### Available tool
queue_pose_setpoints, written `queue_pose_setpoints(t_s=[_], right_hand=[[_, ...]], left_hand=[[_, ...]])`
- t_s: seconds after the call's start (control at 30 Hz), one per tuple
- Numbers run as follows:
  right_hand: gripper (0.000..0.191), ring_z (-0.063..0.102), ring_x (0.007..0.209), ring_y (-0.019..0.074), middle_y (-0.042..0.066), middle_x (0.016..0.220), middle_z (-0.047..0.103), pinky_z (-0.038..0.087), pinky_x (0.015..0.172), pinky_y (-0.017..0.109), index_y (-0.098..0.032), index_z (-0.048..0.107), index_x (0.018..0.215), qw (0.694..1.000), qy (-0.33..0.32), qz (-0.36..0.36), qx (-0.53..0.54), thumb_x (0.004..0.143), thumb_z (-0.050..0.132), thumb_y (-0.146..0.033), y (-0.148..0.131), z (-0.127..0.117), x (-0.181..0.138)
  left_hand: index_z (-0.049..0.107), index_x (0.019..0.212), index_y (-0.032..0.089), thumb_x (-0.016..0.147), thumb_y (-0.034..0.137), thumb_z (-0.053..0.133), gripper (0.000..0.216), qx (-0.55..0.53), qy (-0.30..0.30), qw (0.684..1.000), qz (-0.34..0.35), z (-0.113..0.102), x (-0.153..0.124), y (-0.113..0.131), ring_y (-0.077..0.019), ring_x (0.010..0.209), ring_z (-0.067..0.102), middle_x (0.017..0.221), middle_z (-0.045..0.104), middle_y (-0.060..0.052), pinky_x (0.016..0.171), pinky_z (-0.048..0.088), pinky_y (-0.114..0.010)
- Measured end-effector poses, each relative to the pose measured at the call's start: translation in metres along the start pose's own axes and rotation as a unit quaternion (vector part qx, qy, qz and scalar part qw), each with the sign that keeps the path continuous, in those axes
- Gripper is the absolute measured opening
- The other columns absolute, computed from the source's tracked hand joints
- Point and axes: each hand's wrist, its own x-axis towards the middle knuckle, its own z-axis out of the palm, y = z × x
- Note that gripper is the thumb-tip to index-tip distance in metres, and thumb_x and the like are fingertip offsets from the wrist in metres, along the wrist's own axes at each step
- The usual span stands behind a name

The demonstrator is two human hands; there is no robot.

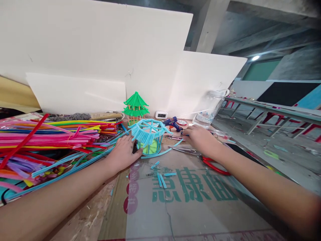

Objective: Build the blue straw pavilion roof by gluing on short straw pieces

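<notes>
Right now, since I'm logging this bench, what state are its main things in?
Blue model, upright, roof spokes exposed
Green model, upright
Scissors, lying flat, partly hidden
Glue gun, power unclear
Bottle, upright, lidded
Clock, display on
Blue offcuts, loose, scattered
Pipe cleaners, heaped

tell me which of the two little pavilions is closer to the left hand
The blue pavilion, right beside the left hand, with an open-framed roof top; the green pavilion stands farther back and rises to a point.

2 hands [125, 153] | 2 models [143, 134] | 1 scissors [187, 151] | 1 glue gun [173, 122]
</notes>
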Motion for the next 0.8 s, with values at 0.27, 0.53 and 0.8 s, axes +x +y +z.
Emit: queue_pose_setpoints(t_s=[0.27,0.53,0.8], right_hand=[[0.010,0.061,0.084,0.0177,0.002,0.088,0.068,0.042,0.071,0.028,-0.022,0.066,0.088,0.968,-0.108,-0.158,0.165,0.088,0.060,-0.030,-0.068,-0.022,-0.061],[0.011,0.059,0.085,0.0166,0.003,0.092,0.064,0.043,0.072,0.027,-0.021,0.063,0.095,0.964,-0.090,-0.193,0.160,0.091,0.053,-0.020,-0.076,-0.015,-0.067],[0.010,0.058,0.089,0.0160,0.002,0.097,0.064,0.043,0.075,0.026,-0.021,0.061,0.100,0.952,-0.073,-0.216,0.204,0.091,0.056,-0.023,-0.079,-0.010,-0.065]], left_hand=[[0.056,0.101,0.016,0.089,0.046,0.044,0.034,0.008,-0.014,1.000,0.003,-0.001,0.000,0.000,-0.0321,0.101,0.056,0.100,0.061,-0.013,0.087,0.045,-0.047],[0.055,0.102,0.016,0.089,0.047,0.043,0.036,0.016,-0.019,1.000,0.003,-0.001,0.000,0.000,-0.0309,0.101,0.056,0.101,0.060,-0.013,0.088,0.044,-0.045],[0.055,0.102,0.017,0.089,0.047,0.043,0.035,0.011,-0.026,1.000,-0.002,-0.002,0.000,0.000,-0.0315,0.102,0.056,0.102,0.060,-0.012,0.088,0.044,-0.046]])
